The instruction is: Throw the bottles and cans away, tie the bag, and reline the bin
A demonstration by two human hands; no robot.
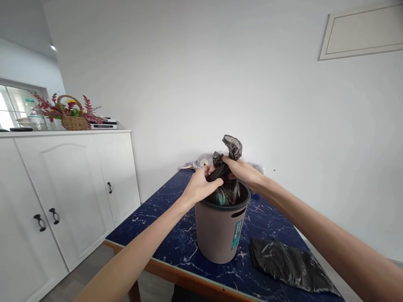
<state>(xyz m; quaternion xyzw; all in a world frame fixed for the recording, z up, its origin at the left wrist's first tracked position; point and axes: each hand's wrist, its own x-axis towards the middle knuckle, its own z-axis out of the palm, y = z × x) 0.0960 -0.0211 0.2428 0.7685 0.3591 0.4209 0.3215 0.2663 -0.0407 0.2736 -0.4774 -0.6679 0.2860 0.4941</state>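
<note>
- Left hand (197, 184) and right hand (239, 170): each grip closed on the gathered neck of the black bag (227, 184)
- Bag hangs straight below both grips, upright inside the grey bin (218, 230) on the worktop (163, 222)

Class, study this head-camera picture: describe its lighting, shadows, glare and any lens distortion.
Head view: soft, even daylight with a bright window at far left; faint shadow under the bin; mild sheen on the black bag gripped by both hands; wide-angle stretch lengthens the forearms and bends the cabinet; all in focus.
</note>
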